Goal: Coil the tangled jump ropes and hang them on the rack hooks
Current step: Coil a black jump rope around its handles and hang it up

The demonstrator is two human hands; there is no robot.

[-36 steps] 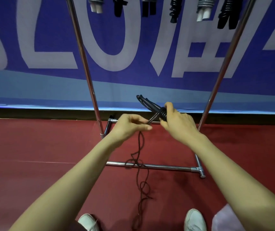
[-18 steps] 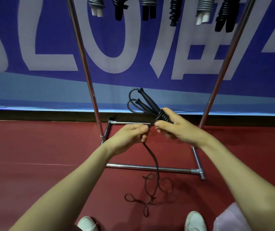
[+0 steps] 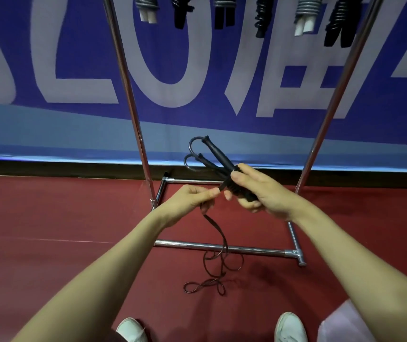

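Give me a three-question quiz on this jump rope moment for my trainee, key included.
1. True or false: the right hand holds both black handles.
2. Choose one: the cord trails down to A the red floor, B the top of the rack, C a knot round a shoe.
3. Fill in: the cord is pinched by the ___ hand.

Key: 1 true; 2 A; 3 left hand.
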